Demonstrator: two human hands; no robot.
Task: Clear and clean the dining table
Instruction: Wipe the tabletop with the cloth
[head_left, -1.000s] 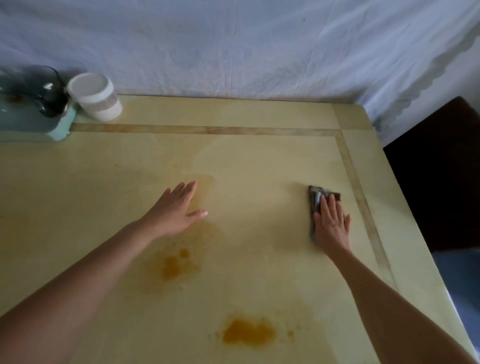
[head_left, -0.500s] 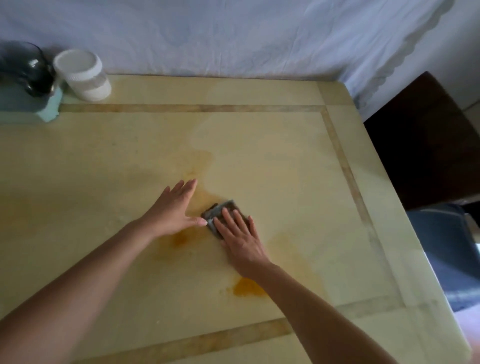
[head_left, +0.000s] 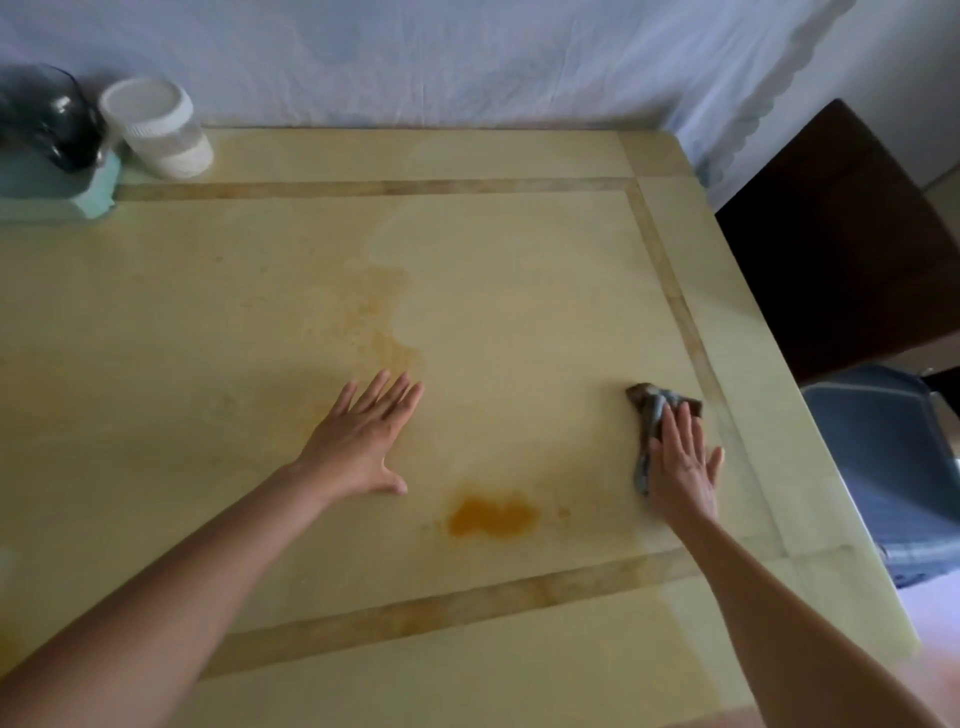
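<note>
- Hands of a person at work on a pale yellow surface (head_left: 519, 260), seen from above by a head camera.
- Right hand (head_left: 683, 467): fingers straight, pressing flat on a crumpled grey cloth (head_left: 654, 402) near the surface's right inlaid border.
- Half a second ago this hand and the cloth were at the middle, just beside the other hand's thumb; they have since swept out to the right.
- Left hand (head_left: 363, 441): open, palm down, fingers spread, holding nothing, resting where it was a second ago.
- Small orange spots that lay by the left wrist a second ago no longer show, so the stroke seems to have lifted them.
- One strong orange stain (head_left: 491, 514) remains between the two hands, nearer the person.
- Faint orange smear (head_left: 374, 312) also remains, beyond the left hand's fingertips.
- Far left corner: a white lidded jar (head_left: 156, 127) and a dark glass item (head_left: 52, 124) on a teal tray (head_left: 98, 182).
- Judgement: wiping is partly done; another pass over the stain and the smear looks needed, and the corner items may yet need clearing.
</note>
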